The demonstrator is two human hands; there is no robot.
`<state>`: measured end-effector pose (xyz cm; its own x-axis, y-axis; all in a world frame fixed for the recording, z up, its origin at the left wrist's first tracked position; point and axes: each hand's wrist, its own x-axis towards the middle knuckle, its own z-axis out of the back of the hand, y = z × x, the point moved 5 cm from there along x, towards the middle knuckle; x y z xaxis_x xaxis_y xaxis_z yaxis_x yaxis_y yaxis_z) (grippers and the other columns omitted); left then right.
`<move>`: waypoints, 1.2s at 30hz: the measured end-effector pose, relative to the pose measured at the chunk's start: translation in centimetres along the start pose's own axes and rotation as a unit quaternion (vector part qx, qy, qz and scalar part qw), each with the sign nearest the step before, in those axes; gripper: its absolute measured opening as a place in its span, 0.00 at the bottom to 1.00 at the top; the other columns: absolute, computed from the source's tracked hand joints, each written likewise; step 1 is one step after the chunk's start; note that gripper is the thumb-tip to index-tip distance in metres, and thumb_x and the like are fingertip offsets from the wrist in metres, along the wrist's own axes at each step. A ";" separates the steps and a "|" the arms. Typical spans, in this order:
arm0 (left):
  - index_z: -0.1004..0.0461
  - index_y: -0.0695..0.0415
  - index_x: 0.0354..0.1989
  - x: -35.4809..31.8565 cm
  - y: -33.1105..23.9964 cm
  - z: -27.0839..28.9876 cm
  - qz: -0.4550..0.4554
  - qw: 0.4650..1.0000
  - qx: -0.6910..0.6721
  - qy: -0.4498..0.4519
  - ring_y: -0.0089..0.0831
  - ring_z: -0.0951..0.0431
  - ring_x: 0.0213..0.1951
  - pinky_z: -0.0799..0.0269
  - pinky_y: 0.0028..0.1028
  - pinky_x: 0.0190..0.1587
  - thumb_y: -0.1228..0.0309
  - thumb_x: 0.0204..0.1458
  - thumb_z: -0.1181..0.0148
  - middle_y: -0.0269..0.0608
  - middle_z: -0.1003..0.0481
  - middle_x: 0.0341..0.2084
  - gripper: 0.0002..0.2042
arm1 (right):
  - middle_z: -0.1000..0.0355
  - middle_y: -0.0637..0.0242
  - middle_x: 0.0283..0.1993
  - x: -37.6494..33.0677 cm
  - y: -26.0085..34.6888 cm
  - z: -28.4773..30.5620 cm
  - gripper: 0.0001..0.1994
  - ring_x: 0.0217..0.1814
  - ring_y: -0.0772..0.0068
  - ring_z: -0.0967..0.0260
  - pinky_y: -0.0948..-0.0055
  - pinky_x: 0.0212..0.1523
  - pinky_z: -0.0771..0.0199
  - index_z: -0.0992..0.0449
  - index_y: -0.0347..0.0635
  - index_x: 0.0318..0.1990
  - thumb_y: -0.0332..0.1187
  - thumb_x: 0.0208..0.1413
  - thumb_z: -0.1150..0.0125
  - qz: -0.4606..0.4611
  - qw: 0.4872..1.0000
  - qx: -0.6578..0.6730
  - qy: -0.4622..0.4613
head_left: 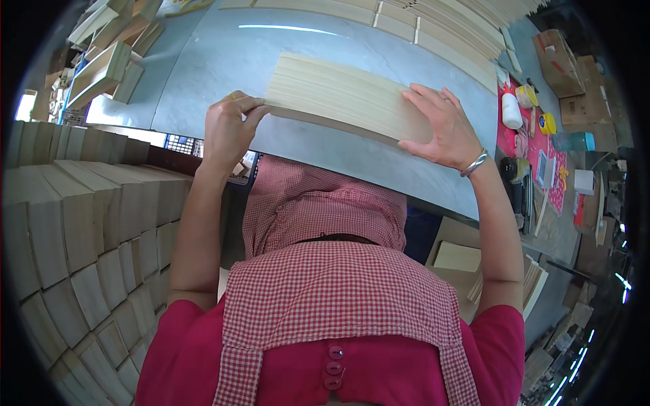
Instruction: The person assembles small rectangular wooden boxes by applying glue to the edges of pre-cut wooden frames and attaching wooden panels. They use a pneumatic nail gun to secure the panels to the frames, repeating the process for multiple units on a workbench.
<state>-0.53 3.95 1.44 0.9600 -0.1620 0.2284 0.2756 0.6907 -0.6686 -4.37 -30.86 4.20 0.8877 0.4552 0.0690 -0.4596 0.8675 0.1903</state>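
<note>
She wears a short-sleeved pink-red top with three matching buttons, under a red-and-white checked apron. A silver bangle [475, 164] circles the right wrist, a ring [232, 95] the left hand [229, 128].

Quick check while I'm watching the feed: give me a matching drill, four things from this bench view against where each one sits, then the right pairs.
Things:
1. left hand
2. right hand
3. white bottle
4. stacked pale wood blocks

Places:
A. on the red mat at the bench's right side
B. flat on the right end of the bundle of thin wood sheets
C. piled at the person's left, below the bench
D. gripping the bundle's left end

Pairs: 1-D, 2-B, 3-A, 4-C
</note>
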 end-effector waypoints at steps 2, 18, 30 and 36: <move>0.16 0.64 0.39 -0.1 0.0 -0.1 0.000 1.000 0.001 0.001 0.31 0.21 0.30 0.27 0.29 0.36 0.74 0.52 0.30 0.44 0.19 0.29 0.08 | 0.34 0.54 0.68 0.0 -0.1 -0.1 0.42 0.70 0.50 0.37 0.47 0.74 0.47 0.31 0.41 0.64 0.50 0.41 0.26 0.009 1.000 0.000 -0.009; 0.16 0.62 0.34 -0.2 -0.7 -0.1 -0.121 0.990 0.071 -0.028 0.40 0.21 0.34 0.27 0.36 0.38 0.73 0.52 0.32 0.43 0.20 0.28 0.05 | 0.30 0.57 0.59 -2.4 2.2 0.4 0.33 0.58 0.53 0.30 0.54 0.61 0.33 0.28 0.40 0.60 0.46 0.47 0.29 0.045 0.977 -0.120 -0.168; 0.17 0.65 0.36 0.2 -0.8 -0.2 -0.095 0.992 0.083 0.009 0.38 0.22 0.33 0.29 0.35 0.39 0.73 0.54 0.33 0.44 0.21 0.28 0.07 | 0.24 0.67 0.31 -9.0 1.1 -1.9 0.06 0.36 0.62 0.26 0.61 0.41 0.34 0.21 0.43 0.35 0.33 0.52 0.33 -0.165 0.960 0.053 -0.222; 0.17 0.65 0.36 0.3 -0.9 -0.2 -0.095 0.992 0.075 0.018 0.37 0.22 0.30 0.29 0.33 0.38 0.73 0.53 0.33 0.45 0.21 0.27 0.07 | 0.26 0.65 0.28 -8.4 1.5 -2.3 0.02 0.30 0.60 0.30 0.63 0.37 0.37 0.20 0.42 0.32 0.28 0.53 0.33 -0.130 0.959 0.027 -0.251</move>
<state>-0.53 3.14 2.01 0.8934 -0.3227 0.3127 0.4438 0.7424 -0.5019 -12.57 -32.94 1.67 0.8799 0.0587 0.4715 -0.2302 0.9208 0.3150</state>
